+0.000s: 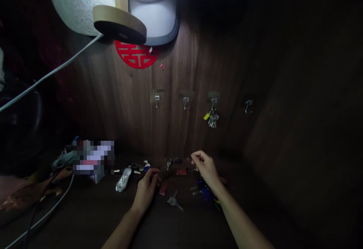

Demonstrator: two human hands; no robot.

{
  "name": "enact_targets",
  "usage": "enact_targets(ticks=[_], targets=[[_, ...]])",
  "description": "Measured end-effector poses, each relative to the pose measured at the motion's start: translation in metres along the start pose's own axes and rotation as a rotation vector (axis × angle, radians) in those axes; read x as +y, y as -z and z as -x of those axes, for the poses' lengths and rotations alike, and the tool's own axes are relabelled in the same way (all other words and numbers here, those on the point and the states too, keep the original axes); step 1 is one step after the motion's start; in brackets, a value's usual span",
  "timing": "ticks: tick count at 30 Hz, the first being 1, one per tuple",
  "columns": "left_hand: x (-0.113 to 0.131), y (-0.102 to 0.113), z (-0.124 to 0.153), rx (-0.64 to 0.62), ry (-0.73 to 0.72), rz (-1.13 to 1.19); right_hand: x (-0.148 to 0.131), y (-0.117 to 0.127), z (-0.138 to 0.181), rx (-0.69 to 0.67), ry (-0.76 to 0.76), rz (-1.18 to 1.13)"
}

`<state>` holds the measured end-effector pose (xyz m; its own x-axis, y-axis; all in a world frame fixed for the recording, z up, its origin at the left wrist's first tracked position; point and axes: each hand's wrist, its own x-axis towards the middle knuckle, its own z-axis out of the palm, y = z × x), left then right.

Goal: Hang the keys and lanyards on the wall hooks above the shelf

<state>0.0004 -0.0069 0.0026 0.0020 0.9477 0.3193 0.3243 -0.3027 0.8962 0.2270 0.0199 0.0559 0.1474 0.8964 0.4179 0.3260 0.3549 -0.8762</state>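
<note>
Keys and tags on a dark wood counter, viewed from my head. My left grip lies near the middle of the counter, its fingers curled downward and resting at a dark strip; I cannot tell whether they hold it. My right grip hangs just right of centre, its fingertips pressed against the thumb; no pinched object is visible. Below it lies a bunch of blue-tagged keys. Between the two grips lie a single silver key, a pink tag and a red tag. A black-handled key lies nearer the counter's back edge. Left of my left grip lie a crumpled foil pouch and small mixed trinkets. Further left, a pixelated object is unreadable. On the wooden back panel are four metal hooks; the third hook carries a key ring with a yellow tag. Above them are a red paper-cut emblem and a lamp. A pale cable crosses the upper left.
</note>
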Motion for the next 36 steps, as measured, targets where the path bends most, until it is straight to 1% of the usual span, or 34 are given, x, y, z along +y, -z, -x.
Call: enact_targets(ticks=[6, 9, 12, 15, 21, 24, 28, 31, 33, 36], targets=[[-0.004, 0.003, 0.000, 0.054, -0.011, 0.045, 0.008, -0.026, 0.031, -0.184, -0.011, 0.113], [-0.006, 0.004, 0.000, 0.069, -0.009, 0.060, 0.015, -0.036, 0.042, -0.266, -0.043, 0.133], [-0.007, 0.006, 0.001, 0.080, -0.005, 0.077, 0.022, -0.041, 0.051, -0.310, -0.047, 0.145], [-0.007, 0.007, 0.001, 0.080, -0.002, 0.087, 0.023, -0.040, 0.058, -0.349, 0.009, 0.189], [-0.010, 0.007, 0.000, 0.085, -0.002, 0.098, 0.008, -0.036, 0.067, -0.547, 0.186, 0.293], [-0.011, 0.007, 0.000, 0.092, 0.002, 0.102, 0.007, -0.039, 0.070, -0.610, 0.251, 0.337], [-0.009, 0.007, 0.000, 0.089, 0.003, 0.092, 0.009, -0.043, 0.071, -0.587, 0.281, 0.376], [-0.006, 0.008, 0.001, 0.040, 0.015, 0.062, 0.010, -0.044, 0.069, -0.525, 0.251, 0.316], [-0.004, 0.007, 0.002, -0.012, 0.012, 0.028, 0.012, -0.045, 0.067, -0.456, 0.189, 0.240], [0.000, 0.005, 0.004, -0.095, -0.039, -0.011, 0.014, -0.048, 0.064, -0.345, 0.029, 0.070]])
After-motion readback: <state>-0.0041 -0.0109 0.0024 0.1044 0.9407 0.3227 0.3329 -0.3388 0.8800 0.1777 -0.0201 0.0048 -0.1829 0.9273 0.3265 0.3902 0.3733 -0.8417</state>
